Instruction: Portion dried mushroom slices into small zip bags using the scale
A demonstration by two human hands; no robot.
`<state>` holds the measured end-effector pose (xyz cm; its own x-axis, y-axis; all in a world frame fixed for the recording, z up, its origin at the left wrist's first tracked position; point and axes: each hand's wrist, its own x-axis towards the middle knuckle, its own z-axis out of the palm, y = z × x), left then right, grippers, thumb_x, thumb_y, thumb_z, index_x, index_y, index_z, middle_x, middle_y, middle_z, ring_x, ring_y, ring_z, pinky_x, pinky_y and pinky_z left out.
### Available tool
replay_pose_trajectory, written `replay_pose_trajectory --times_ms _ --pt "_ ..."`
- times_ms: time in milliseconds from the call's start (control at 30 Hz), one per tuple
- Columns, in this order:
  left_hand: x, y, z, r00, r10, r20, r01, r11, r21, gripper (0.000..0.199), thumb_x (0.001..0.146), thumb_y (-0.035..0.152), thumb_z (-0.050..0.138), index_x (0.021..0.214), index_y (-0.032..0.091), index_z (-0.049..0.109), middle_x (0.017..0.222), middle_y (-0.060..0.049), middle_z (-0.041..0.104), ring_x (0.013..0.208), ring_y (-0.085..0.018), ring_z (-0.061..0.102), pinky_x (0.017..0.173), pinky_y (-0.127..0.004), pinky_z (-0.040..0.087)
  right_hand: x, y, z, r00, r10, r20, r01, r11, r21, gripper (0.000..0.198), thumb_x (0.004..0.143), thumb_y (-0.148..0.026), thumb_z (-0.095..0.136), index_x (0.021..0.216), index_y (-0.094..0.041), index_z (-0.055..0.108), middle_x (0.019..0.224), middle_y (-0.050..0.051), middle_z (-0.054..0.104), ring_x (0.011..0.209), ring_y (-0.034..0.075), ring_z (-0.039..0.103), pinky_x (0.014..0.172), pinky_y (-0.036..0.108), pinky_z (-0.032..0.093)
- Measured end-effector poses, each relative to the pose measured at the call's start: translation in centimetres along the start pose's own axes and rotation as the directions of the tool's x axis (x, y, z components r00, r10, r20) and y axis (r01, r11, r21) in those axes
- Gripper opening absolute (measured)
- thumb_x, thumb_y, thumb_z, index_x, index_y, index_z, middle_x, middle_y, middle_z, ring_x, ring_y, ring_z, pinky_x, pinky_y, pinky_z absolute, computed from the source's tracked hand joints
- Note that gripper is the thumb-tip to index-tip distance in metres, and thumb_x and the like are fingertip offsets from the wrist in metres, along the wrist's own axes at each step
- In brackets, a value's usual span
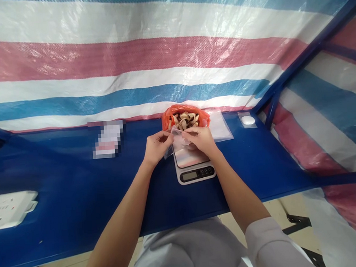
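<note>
My left hand [158, 146] and my right hand [200, 139] both pinch a clear plastic bag [177, 137] by its upper edge, one at each side. The bag hangs over the digital kitchen scale [196, 175], whose plate lies partly under my hands. Its display shows no figures that I can read. Just behind my fingers stands an open red plastic bag [166, 117] full of pale, dark-edged dried slices [187, 120], which look like mushrooms. My hands hide the front of that bag.
Flat clear bags [222, 126] lie right of the red bag. A round white object in a small packet [248, 120] sits farther right. A pixelated item [108, 139] lies left, a white power strip [11, 209] nearer. Striped sheeting [136, 55] and blue frame bars [308, 55] bound the blue table [79, 197].
</note>
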<state>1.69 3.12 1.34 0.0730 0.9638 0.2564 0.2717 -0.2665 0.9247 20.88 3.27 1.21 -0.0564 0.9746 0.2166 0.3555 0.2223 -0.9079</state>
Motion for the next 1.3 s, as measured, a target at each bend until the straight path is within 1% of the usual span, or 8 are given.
replay_pose_trajectory --times_ms 133,300,433,567,667,900,1133,1300 --pt "-0.1 -0.5 -1.0 0.994 0.110 0.001 -0.109 0.983 0.150 0.026 0.080 0.040 0.064 0.068 0.017 0.065 0.065 -0.001 0.066 0.059 -0.013 0.056 0.060 -0.025 0.046 0.2 -0.1 -0.4 0.991 0.135 0.020 -0.136 0.974 0.182 0.020 0.076 -0.039 0.073 0.083 -0.020 0.077 0.070 0.002 0.075 0.060 0.019 0.071 0.059 0.030 0.060" --pt "-0.3 -0.9 -1.8 0.952 0.299 0.058 -0.301 0.893 0.335 0.020 0.082 0.030 0.059 0.066 0.019 0.063 0.065 -0.002 0.065 0.058 -0.013 0.055 0.062 -0.026 0.047 0.2 -0.3 -0.5 0.984 0.177 0.003 -0.174 0.968 0.179 0.019 0.072 -0.038 0.075 0.078 -0.020 0.076 0.071 0.003 0.075 0.058 0.020 0.071 0.056 0.031 0.060" --pt "-0.7 -0.8 -1.3 0.911 0.411 0.035 -0.390 0.830 0.398 0.020 0.089 0.035 0.059 0.087 0.019 0.070 0.089 -0.008 0.074 0.085 -0.020 0.067 0.082 -0.032 0.055 -0.1 -0.6 -0.4 0.990 0.139 0.011 -0.139 0.977 0.164 0.020 0.073 -0.039 0.075 0.076 -0.019 0.076 0.067 0.003 0.073 0.061 0.020 0.070 0.058 0.031 0.060" --pt "-1.0 -0.8 -0.6 0.876 0.470 0.104 -0.469 0.785 0.404 0.068 0.086 0.051 0.069 0.142 0.020 0.050 0.143 -0.017 0.057 0.133 -0.031 0.053 0.110 -0.048 0.045 -0.2 -0.9 -0.3 0.995 0.097 0.014 -0.098 0.980 0.172 0.021 0.077 -0.041 0.074 0.080 -0.021 0.078 0.072 0.004 0.076 0.064 0.020 0.071 0.062 0.032 0.060" --pt "-1.1 -0.8 -0.1 0.869 0.446 0.215 -0.495 0.765 0.413 0.103 0.077 0.064 0.074 0.157 0.020 0.025 0.156 -0.020 0.042 0.143 -0.036 0.041 0.114 -0.054 0.039 -0.3 -1.0 0.0 0.996 0.089 0.019 -0.091 0.974 0.209 0.020 0.077 -0.040 0.074 0.081 -0.021 0.080 0.078 0.004 0.078 0.070 0.021 0.073 0.067 0.031 0.061" --pt "-1.2 -0.9 1.1 0.887 0.417 0.198 -0.458 0.742 0.490 0.118 0.071 0.064 0.079 0.158 0.018 0.015 0.153 -0.023 0.042 0.140 -0.041 0.043 0.112 -0.057 0.039 -0.4 -1.3 0.6 0.998 0.070 0.011 -0.070 0.973 0.220 0.018 0.075 -0.038 0.078 0.082 -0.023 0.081 0.083 0.002 0.079 0.078 0.023 0.074 0.077 0.034 0.062" --pt "-1.0 -1.4 0.6 0.898 0.404 0.174 -0.433 0.747 0.505 0.087 0.080 0.038 0.072 0.154 0.020 0.031 0.130 -0.014 0.059 0.116 -0.032 0.056 0.101 -0.047 0.047 -0.3 -1.2 -0.1 0.981 0.188 0.049 -0.194 0.953 0.233 0.023 0.075 -0.042 0.077 0.086 -0.022 0.079 0.075 0.003 0.076 0.063 0.020 0.071 0.054 0.029 0.060" --pt "-0.8 -1.8 0.0 0.892 0.410 0.191 -0.447 0.730 0.517 0.076 0.082 0.035 0.069 0.151 0.020 0.040 0.122 -0.012 0.063 0.105 -0.029 0.058 0.097 -0.044 0.048 0.0 -0.5 -0.4 0.977 0.201 0.066 -0.211 0.954 0.215 0.024 0.077 -0.043 0.075 0.087 -0.021 0.078 0.079 0.003 0.076 0.062 0.019 0.071 0.051 0.028 0.058"
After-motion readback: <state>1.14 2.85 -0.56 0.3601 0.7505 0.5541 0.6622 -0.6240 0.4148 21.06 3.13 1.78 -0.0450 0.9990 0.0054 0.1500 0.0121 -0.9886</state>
